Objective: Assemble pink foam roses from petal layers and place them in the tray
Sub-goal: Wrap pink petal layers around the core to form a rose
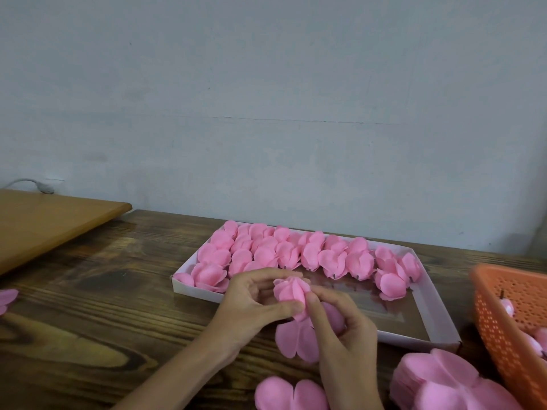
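A stray petal (7, 300) lies at the left edge of the table (118, 306). The white tray (195, 292) looks more than half filled. Finished roses (296, 253) pack its far edge and left end, while its near right corner shows bare bottom.

Before the tray's near edge, the left hand (251, 303) pinches 1 half-built rose (291, 291). The right hand (340, 329) grips its base, with an open petal layer (296, 340) hanging below, so this rose seems unfinished and is not yet placed.

A stack of petal layers (438, 380) sits at the table's near right. The orange basket (509, 335) at the right edge holds pale pink pieces (507, 306) I cannot identify.
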`<state>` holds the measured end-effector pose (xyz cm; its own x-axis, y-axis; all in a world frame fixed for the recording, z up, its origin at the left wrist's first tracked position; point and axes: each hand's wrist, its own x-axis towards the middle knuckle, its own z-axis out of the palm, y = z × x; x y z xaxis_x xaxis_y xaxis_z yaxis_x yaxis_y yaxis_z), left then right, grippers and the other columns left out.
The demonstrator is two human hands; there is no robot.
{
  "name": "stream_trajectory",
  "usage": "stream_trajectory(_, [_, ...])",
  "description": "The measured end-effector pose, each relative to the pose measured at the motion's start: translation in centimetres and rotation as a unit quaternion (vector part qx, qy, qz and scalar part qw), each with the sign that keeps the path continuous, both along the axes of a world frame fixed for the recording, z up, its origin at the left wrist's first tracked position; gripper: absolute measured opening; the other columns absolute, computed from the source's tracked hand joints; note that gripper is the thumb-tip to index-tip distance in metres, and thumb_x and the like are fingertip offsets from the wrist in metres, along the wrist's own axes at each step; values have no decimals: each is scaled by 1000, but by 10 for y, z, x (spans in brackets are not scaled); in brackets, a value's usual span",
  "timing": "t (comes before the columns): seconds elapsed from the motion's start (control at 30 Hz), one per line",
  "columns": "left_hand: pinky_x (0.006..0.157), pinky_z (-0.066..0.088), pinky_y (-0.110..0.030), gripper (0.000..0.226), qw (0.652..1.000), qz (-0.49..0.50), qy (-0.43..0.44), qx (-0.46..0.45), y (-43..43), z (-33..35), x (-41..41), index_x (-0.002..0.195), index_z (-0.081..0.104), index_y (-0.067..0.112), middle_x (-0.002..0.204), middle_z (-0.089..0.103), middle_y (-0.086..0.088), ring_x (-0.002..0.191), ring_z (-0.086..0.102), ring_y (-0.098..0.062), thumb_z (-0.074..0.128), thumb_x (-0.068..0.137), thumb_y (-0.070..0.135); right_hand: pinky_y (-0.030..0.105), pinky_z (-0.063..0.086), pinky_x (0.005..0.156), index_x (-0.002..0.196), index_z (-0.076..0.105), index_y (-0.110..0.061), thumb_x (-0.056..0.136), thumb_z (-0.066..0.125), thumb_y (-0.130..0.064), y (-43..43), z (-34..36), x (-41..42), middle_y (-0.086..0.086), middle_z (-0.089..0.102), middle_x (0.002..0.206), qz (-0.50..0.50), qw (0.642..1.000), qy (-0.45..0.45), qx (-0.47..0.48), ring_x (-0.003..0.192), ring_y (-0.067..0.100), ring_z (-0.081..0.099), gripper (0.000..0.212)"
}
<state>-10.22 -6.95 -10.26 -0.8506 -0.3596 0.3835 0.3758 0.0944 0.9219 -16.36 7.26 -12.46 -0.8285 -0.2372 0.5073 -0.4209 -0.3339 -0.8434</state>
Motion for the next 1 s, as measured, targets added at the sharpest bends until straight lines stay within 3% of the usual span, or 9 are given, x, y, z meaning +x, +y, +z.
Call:
stream_trajectory(0.07, [90,62,-38,63,1000,-6,4,5,0,-1,0,128,71,31,115,79,-14,108,75,-32,93,72,14,24,55,89,92,83,-22,87,75,0,0,-1,0,-1,79,98,-6,1000,3,3,98,14,74,23])
stream_trajectory(0.13, [89,62,-40,67,1000,0,19,-7,0,-1,-1,126,67,36,113,79,-14,105,76,-33,94,70,13,24,55,88,91,82,-23,87,75,-1,0,-2,-1,-1,80,96,-9,1000,1,5,96,13,74,23])
stream_trajectory(0.3, [83,65,-44,46,997,55,52,-32,2,-1,-1,100,72,28,108,79,-14,100,77,-32,97,62,19,24,56,86,91,82,-23,89,74,-1,0,-5,-4,-2,80,94,-8,1000,-20,13,95,14,75,24])
stream_trajectory(0.37, [79,65,-37,42,996,69,50,-38,1,-1,0,96,76,27,106,80,-11,97,78,-30,97,60,22,31,58,88,93,82,-20,90,73,-1,0,-6,-5,-2,81,95,-6,999,-29,21,96,15,75,21])
stream_trajectory(0.87, [73,65,-31,39,994,75,41,-68,1,2,2,96,83,28,103,81,-3,90,79,-26,98,61,24,42,58,87,89,79,-21,94,69,-3,-1,-8,-5,-1,80,91,-3,999,-33,22,91,17,75,21])
stream_trajectory(1.0, [72,64,-29,39,994,76,40,-69,1,2,2,96,83,28,100,81,-4,87,79,-26,98,60,26,30,58,85,89,78,-34,94,69,-2,-1,-6,-3,-4,80,91,-4,1000,-21,22,90,13,74,33])
